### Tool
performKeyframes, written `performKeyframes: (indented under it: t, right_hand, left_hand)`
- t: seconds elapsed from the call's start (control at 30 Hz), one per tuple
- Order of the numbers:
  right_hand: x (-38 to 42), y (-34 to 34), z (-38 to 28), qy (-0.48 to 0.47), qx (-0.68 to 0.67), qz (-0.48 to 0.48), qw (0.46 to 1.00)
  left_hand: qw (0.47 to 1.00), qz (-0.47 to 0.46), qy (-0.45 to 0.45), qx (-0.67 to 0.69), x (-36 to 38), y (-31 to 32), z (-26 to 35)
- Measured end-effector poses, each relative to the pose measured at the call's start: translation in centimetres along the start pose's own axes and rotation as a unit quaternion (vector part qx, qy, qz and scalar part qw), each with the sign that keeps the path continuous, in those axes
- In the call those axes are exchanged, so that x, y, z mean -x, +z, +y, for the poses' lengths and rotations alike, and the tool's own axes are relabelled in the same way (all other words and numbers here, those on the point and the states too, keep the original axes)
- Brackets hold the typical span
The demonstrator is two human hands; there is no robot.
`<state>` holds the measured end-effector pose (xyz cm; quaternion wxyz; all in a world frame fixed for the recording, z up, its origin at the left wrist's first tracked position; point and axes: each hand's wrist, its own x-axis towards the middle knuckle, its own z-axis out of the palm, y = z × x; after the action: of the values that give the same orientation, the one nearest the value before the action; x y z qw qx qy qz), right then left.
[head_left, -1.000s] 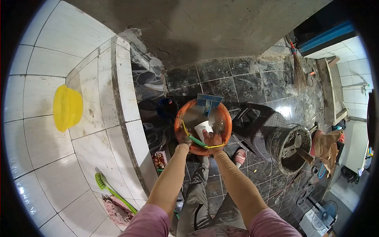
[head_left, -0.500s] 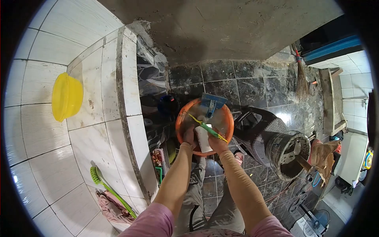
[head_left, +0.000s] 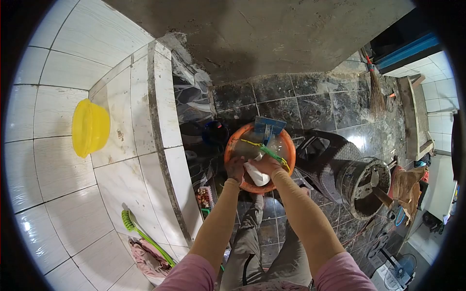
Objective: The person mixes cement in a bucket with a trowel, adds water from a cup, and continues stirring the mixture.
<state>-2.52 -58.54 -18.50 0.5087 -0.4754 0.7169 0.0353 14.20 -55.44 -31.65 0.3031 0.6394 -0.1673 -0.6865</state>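
Both my hands are over an orange basin [head_left: 293, 154] of murky water. My left hand [head_left: 236, 169], wet and dark with grime, has its fingers curled at the near-left end of a smooth white piece [head_left: 258, 175]. My right hand [head_left: 268, 166] is closed over that piece's upper side, its fingers partly hidden. The white piece tilts down toward me at the basin's near rim. A slim green and yellow item [head_left: 270, 152] runs slantwise over the basin, right against my right hand. A blue flat-bladed trowel [head_left: 270, 125] rests across the far rim.
A mortar-smeared bucket [head_left: 347, 182] stands at the right beside a dark plastic chair [head_left: 326, 162]. A yellow basin [head_left: 91, 128] and a green brush [head_left: 145, 237] are on the left by the white-tiled ledge. A broom [head_left: 375, 94] leans at the far right.
The white piece has tipped from nearly upright in view to a slant, and my right hand has moved over it. The green and yellow item has shifted. The whole view has swung slightly.
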Motion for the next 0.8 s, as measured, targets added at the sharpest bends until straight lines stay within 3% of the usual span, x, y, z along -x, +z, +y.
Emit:
performKeyframes:
  t: [0.07,0.1,0.13,0.2,0.27,0.33,0.37,0.4,0.5,0.57,0.63,0.7,0.77,0.8]
  right_hand:
    - [-1.4,4.1,2.1,0.013,0.039,0.09,0.995]
    - [-2.3,5.9,3.3,0.018,0.059,0.136,0.989]
    - [-2.9,6.2,4.2,0.023,-0.009,0.138,0.99]
    - [-2.9,6.4,4.5,0.026,-0.069,0.186,0.98]
    - [-2.7,7.4,5.0,0.049,-0.122,0.223,0.966]
    - [-2.8,9.0,5.3,0.084,-0.163,0.251,0.95]
    - [-2.9,9.7,5.8,0.083,-0.195,0.247,0.945]
    - [-3.2,10.6,6.6,0.081,-0.227,0.243,0.94]
    - [0.6,9.1,5.3,0.017,-0.231,0.245,0.941]
    - [2.9,8.8,5.3,-0.009,-0.244,0.245,0.938]
    - [5.1,8.4,5.3,-0.094,-0.229,0.282,0.927]
    - [7.2,7.7,5.2,-0.126,-0.23,0.291,0.92]
    - [9.7,6.7,5.2,-0.119,-0.287,0.233,0.921]
    - [11.1,6.1,5.4,-0.123,-0.309,0.209,0.92]
  left_hand:
    - [1.0,0.015,-0.009,-0.015,0.8,1.0,0.9]
    - [0.998,0.016,0.036,-0.046,-0.7,0.3,-1.1]
    - [0.994,0.017,0.081,-0.078,-3.4,-1.4,-4.7]
    - [0.989,-0.013,0.099,-0.106,-3.9,-2.1,-5.0]
    - [0.991,-0.077,0.04,-0.101,-0.1,-0.8,-0.5]
    - [0.991,-0.013,0.041,-0.129,0.7,-1.2,0.9]
    - [0.989,0.02,0.043,-0.142,1.1,-1.3,1.4]
    - [0.998,0.046,-0.042,0.017,2.2,-0.6,3.0]
    - [0.997,-0.005,-0.044,-0.061,3.7,-1.7,5.3]
    - [0.994,0.0,-0.018,-0.109,4.0,-2.1,6.1]
    - [0.984,0.008,-0.02,-0.176,5.8,-1.2,7.6]
    - [0.979,0.031,0.052,-0.197,4.2,-2.5,5.4]
    - [0.959,0.077,0.141,-0.234,2.2,-3.6,2.8]
    - [0.99,0.05,0.067,-0.113,4.3,-2.1,4.3]
